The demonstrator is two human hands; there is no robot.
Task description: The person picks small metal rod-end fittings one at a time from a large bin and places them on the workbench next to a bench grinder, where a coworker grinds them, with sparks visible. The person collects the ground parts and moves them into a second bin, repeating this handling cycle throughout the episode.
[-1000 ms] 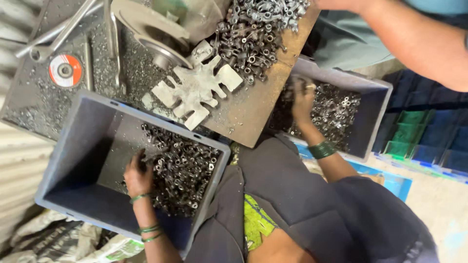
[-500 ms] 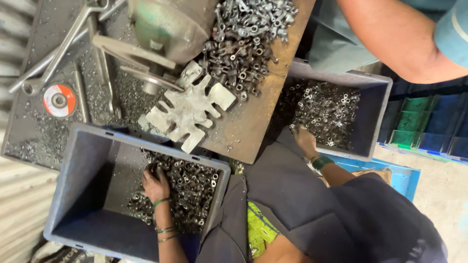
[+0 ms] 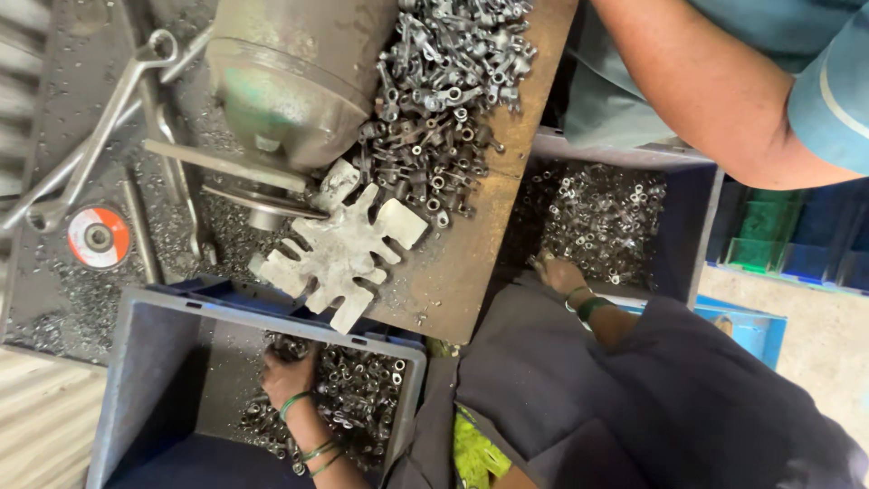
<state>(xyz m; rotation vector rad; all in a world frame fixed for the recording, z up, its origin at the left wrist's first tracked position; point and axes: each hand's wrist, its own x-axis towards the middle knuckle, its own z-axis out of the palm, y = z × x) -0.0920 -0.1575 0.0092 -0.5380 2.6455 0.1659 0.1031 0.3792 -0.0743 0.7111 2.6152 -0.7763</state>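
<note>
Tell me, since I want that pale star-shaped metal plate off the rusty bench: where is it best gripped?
Probably by the free arm of the star-shaped plate that points toward the blue crate, coming from the crate side. That arm overhangs the crate's rim, while the far side tucks under the round green machine.

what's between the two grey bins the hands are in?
Head view: between the near bin and far bin lies the rusty plate corner, bearing a flat pronged metal piece, plus the person's dark clothing.
</note>
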